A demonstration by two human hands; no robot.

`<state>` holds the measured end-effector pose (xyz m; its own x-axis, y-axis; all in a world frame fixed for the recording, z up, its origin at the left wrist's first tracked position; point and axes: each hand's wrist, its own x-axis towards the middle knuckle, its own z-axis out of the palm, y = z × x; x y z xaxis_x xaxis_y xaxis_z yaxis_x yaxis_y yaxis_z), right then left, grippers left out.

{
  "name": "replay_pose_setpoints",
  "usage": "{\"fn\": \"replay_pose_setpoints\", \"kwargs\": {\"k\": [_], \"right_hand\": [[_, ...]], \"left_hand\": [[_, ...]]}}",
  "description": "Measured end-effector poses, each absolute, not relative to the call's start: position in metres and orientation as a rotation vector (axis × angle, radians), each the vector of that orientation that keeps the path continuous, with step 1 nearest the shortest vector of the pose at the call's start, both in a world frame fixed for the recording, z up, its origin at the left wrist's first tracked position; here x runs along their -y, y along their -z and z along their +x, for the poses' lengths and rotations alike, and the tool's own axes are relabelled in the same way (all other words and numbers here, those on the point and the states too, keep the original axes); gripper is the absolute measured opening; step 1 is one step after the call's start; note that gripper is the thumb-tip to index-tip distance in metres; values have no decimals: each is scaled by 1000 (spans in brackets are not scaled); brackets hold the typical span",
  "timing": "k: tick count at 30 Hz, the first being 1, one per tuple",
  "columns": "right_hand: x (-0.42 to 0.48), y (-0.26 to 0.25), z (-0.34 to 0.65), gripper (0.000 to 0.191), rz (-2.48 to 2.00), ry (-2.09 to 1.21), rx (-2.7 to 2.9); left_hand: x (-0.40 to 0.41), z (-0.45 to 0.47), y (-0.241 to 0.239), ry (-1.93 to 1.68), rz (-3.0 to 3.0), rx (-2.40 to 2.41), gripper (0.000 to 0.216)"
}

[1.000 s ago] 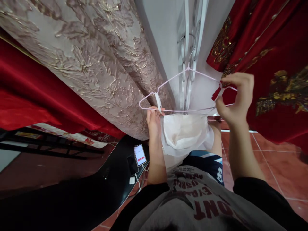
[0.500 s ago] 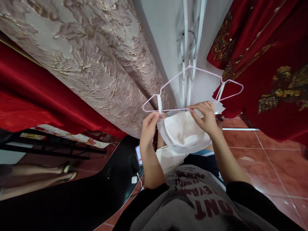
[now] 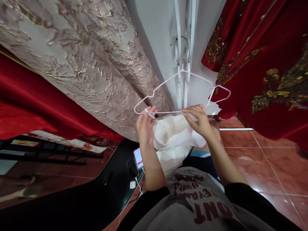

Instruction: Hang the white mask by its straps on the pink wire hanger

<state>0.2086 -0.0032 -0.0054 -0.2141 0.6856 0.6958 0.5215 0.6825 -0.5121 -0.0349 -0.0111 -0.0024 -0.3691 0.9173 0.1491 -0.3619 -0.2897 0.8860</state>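
A pink clothes hanger (image 3: 182, 70) hangs by its metal hook in front of me. My right hand (image 3: 198, 120) pinches its bottom bar near the middle, between thumb and fingers. At the hanger's left end, my left hand (image 3: 145, 123) holds a white strap (image 3: 149, 113), with several fingers raised behind the bar. That strap is off the left notch. Another white strap (image 3: 210, 95) remains looped over the right notch. Below both hands hangs a sheer white garment (image 3: 172, 131), its lower part bunched over my lap.
White metal rails (image 3: 179, 32) stand against the wall. A beige embossed dress (image 3: 96, 57) hangs left, red embroidered garments (image 3: 264, 73) right. Beside my left arm, a black bench-like surface (image 3: 91, 189) bears a lit phone (image 3: 138, 158), a dark phone (image 3: 132, 168) and a white charger (image 3: 132, 184).
My left hand has pulled the left strap off the hanger's notch and down toward the bar. The hanger has shifted slightly left. A bystander's legs at far left have moved mostly out of view.
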Motion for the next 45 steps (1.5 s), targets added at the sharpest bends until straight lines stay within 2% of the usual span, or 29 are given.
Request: {"fn": "replay_pose_setpoints", "kwargs": {"k": [3,8,12,14,18,22,25,28,32,35,39,43,45], "right_hand": [[10,7,209,24,-898,-227,1821],[6,14,249,31,-1084,-192,1081],[-4,-5,273,24,-1194,-571,1172],[-8,-20,272,18,-1147,-617,1284],[-26,-37,266,15,-976,-403,1241],[-46,-25,282,35,-818,-128,932],[-37,-12,292,13,-756,77,770],[-9,-9,282,31,-785,55,852],[19,-20,253,34,-998,-258,1268],[22,-31,238,30,-1069,-314,1471],[22,-41,243,46,-1201,-292,1346],[29,-42,276,68,-1473,-567,1328],[34,-40,291,68,-1541,-692,1281]], "left_hand": [[10,-14,1,-1797,865,-894,39],[2,-5,3,-1823,865,-853,43],[0,-6,8,-1830,877,-886,42],[0,-5,8,-1846,871,-885,44],[-1,-7,4,-1848,848,-905,46],[-1,-12,0,-1830,850,-899,45],[0,-13,1,-1796,845,-878,43],[1,-8,4,-1753,829,-882,40],[4,4,7,-1738,782,-864,40],[8,8,5,-1732,767,-875,39],[11,1,1,-1713,799,-900,36],[10,-3,0,-1718,821,-900,37],[9,-2,2,-1715,823,-885,38]]}}
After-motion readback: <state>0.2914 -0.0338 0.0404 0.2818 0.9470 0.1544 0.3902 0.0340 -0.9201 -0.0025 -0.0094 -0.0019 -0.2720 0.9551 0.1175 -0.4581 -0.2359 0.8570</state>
